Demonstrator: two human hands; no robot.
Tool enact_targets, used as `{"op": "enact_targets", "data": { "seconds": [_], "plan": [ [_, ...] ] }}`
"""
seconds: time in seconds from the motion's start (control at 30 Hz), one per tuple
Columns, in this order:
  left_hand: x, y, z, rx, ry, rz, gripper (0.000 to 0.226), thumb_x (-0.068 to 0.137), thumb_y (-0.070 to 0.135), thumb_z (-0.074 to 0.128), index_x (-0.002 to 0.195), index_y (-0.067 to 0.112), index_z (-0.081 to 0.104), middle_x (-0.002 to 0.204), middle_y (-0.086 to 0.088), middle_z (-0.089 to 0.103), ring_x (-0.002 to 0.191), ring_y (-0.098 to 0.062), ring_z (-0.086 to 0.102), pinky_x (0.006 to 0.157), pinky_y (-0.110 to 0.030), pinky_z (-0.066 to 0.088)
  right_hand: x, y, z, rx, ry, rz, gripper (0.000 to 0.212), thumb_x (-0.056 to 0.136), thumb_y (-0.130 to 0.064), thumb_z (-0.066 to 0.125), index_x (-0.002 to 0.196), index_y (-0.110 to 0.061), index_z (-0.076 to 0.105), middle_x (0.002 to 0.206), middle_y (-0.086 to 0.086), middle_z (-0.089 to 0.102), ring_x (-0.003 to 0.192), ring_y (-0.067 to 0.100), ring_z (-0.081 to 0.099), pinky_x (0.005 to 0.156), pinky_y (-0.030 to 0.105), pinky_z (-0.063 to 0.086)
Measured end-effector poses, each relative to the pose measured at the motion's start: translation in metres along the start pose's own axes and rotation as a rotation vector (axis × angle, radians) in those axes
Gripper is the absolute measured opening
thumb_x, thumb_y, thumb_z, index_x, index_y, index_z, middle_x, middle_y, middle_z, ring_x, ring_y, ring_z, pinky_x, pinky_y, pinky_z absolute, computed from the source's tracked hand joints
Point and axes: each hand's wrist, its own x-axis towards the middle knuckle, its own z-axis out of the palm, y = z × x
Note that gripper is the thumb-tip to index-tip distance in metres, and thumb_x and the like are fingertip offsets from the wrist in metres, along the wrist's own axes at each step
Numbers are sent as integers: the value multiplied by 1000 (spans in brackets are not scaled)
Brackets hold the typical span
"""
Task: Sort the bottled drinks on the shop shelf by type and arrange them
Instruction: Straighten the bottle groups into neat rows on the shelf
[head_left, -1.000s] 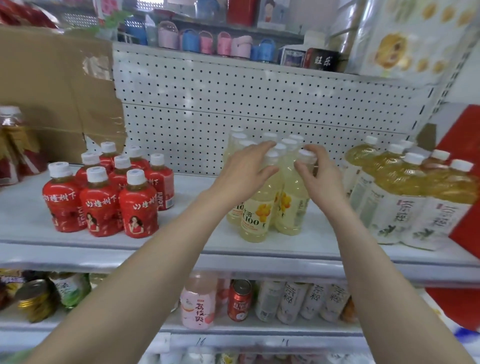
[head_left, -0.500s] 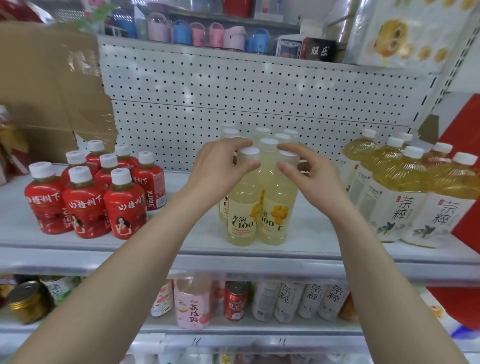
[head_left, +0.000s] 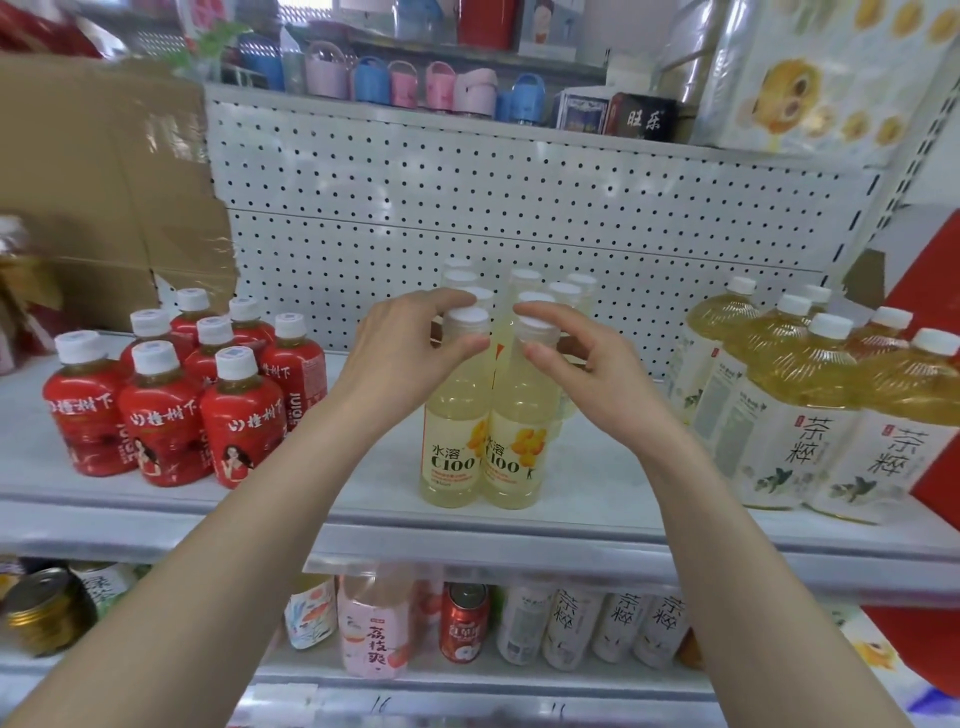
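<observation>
— What's the surface like?

— A white metal shelf (head_left: 322, 488), pale and a little scuffed, backed by a white pegboard panel (head_left: 467, 208) dotted with holes. A sheet of brown cardboard (head_left: 104, 182) leans against the panel's left end.

— And what stands on it?

— Three clusters, well apart. At the left, red juice bottles (head_left: 166, 415) with white caps. In the middle, pale yellow C100 bottles (head_left: 483, 410) in two rows running toward the pegboard. At the right, large amber tea bottles (head_left: 810, 415) with white labels, packed side by side.

— Where are the hands?

— Both at the front pair of yellow bottles. The left hand (head_left: 395, 364) has its thumb and fingers closed around the neck of the front left C100 bottle (head_left: 452, 447), just under the cap. The right hand (head_left: 582, 374) curls at the cap of the front right C100 bottle (head_left: 514, 452); its fingers look partly apart (whether they actually grip, I cannot tell). Those two bottles stand upright, touching each other, near the shelf's front edge.

— The rest of the room?

— An upper shelf (head_left: 467, 124) carries small pastel containers with handles and a dark box. A lower shelf (head_left: 467, 675) holds a pink bottle, a red can, white-labelled tea bottles and, far left, a gold-lidded tin. Something red stands at the far right edge.
</observation>
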Motion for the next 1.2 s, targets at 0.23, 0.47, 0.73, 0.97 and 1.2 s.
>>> {"op": "enact_targets", "data": {
  "seconds": [0.23, 0.47, 0.73, 0.97, 1.2],
  "plan": [
    [4, 1, 7, 129, -41, 258, 50, 92, 39, 64, 140, 33, 52, 142, 6, 51, 130, -13, 46, 105, -29, 34, 35, 18, -26, -221, 68, 88, 33, 103, -23, 54, 135, -26, 61, 125, 0, 59, 106, 13, 59, 99, 40, 51],
    [4, -1, 27, 242, -44, 403, 44, 95, 38, 59, 139, 36, 52, 135, 6, 57, 126, -19, 44, 101, -31, 35, 34, 21, -10, -97, 26, 135, 33, 91, -16, 66, 119, -31, 58, 104, 0, 72, 88, 12, 68, 76, 28, 50],
    [6, -5, 27, 195, -48, 402, 43, 94, 42, 58, 137, 38, 53, 130, 10, 60, 124, -15, 45, 102, -30, 36, 8, 24, -44, -71, 211, 160, 23, 95, -29, 66, 114, -35, 57, 99, -8, 73, 90, 12, 69, 81, 33, 55],
    [3, 1, 31, 143, 7, 359, 39, 92, 41, 63, 131, 37, 59, 127, 11, 61, 125, -14, 45, 99, -25, 32, -12, 16, -54, -58, 67, 208, 25, 88, -40, 70, 110, -40, 57, 108, -11, 70, 95, 12, 68, 89, 43, 57],
    [2, 4, 30, 137, 26, 321, 37, 91, 43, 64, 128, 38, 61, 125, 14, 63, 125, -13, 45, 98, -26, 33, -19, 4, -46, -150, 131, 159, 27, 88, -38, 72, 108, -35, 54, 109, -17, 64, 87, 10, 66, 80, 44, 57]
  ]
}}
